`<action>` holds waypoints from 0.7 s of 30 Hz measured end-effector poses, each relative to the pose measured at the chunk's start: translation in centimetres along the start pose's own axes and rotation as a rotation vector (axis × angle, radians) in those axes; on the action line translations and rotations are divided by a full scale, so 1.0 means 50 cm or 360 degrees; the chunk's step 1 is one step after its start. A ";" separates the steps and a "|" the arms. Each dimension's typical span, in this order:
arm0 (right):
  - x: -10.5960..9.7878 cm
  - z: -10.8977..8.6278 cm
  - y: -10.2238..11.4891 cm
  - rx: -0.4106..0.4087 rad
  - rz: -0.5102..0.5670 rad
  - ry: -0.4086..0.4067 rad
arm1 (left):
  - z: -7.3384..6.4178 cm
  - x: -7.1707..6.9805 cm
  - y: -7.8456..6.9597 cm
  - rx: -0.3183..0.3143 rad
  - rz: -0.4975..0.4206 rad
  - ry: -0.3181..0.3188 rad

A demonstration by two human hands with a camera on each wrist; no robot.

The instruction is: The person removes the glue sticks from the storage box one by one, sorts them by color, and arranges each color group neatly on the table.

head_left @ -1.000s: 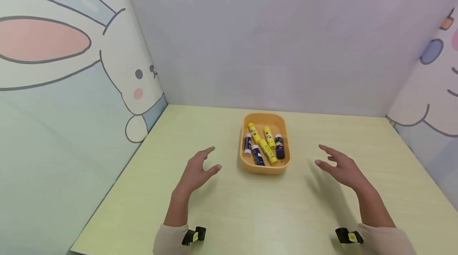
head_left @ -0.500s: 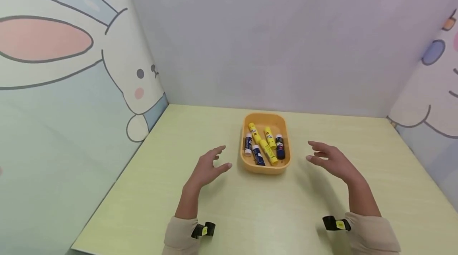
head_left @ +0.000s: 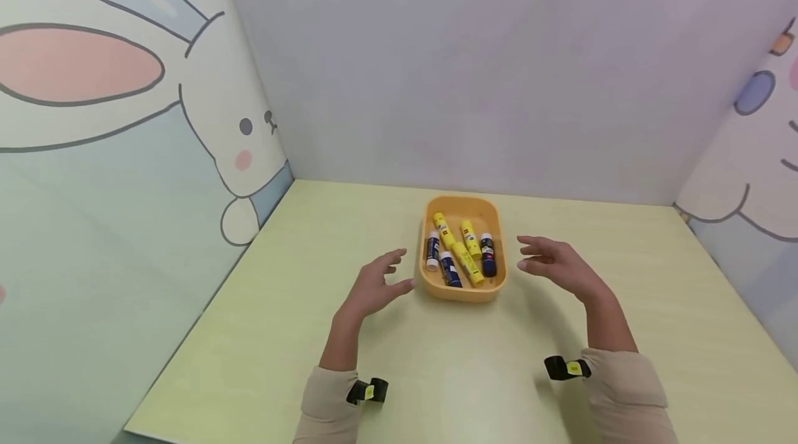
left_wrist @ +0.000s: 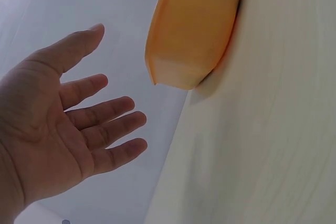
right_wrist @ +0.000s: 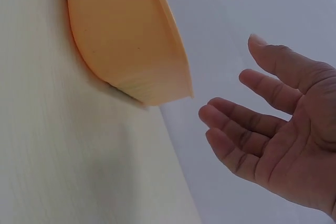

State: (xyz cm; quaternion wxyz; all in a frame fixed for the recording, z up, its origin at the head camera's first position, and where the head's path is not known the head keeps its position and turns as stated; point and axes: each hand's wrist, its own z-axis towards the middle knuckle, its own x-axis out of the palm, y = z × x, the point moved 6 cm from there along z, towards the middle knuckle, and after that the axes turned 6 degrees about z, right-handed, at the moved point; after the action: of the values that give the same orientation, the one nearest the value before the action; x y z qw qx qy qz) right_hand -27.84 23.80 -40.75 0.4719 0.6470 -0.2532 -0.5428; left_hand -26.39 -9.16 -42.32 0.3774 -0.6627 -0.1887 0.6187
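Observation:
An orange plastic tray (head_left: 458, 295) stands on the table with several glue sticks in it. Some are yellow, such as the yellow glue stick (head_left: 467, 264) near the middle; others are dark blue with white ends, like the blue glue stick (head_left: 488, 255) at the right. My left hand (head_left: 375, 285) hovers just left of the tray, fingers spread and thumb toward its near corner. On the other side, my right hand (head_left: 557, 265) faces the tray with relaxed fingers. Both wrist views show bare palms, with a gap between the fingers and the orange wall (left_wrist: 197, 30).
The pale yellow table (head_left: 461, 375) meets a plain grey back wall (head_left: 461, 70). A side wall with a painted rabbit (head_left: 231, 104) rises at the left, and another painted wall (head_left: 748, 146) at the right.
Both hands have moved inward and slightly forward, the left one rightward and the right one leftward, closing in on the tray. The tray and glue sticks stay where they were.

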 end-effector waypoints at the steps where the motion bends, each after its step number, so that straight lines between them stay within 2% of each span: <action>1: 0.002 0.004 0.001 -0.0005 0.0012 0.0014 | 0.002 0.003 0.000 0.0003 -0.0008 0.0000; 8: 0.018 0.036 0.004 0.0035 0.0044 0.0166 | 0.017 0.019 -0.003 -0.0011 -0.0038 0.0031; 13: 0.023 0.056 0.015 0.0046 0.0032 0.0211 | 0.032 0.030 -0.002 -0.0016 -0.0046 0.0046; 21: 0.031 0.079 0.024 0.0070 0.0110 0.0326 | 0.051 0.052 0.000 -0.0010 -0.0137 0.0086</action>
State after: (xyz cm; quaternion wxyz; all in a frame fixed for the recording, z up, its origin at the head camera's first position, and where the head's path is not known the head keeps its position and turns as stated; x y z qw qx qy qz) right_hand -30.92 20.65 -40.24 0.4995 0.7002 -0.2376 -0.4514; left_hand -28.44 -6.61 -43.94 0.4065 -0.6717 -0.2088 0.5831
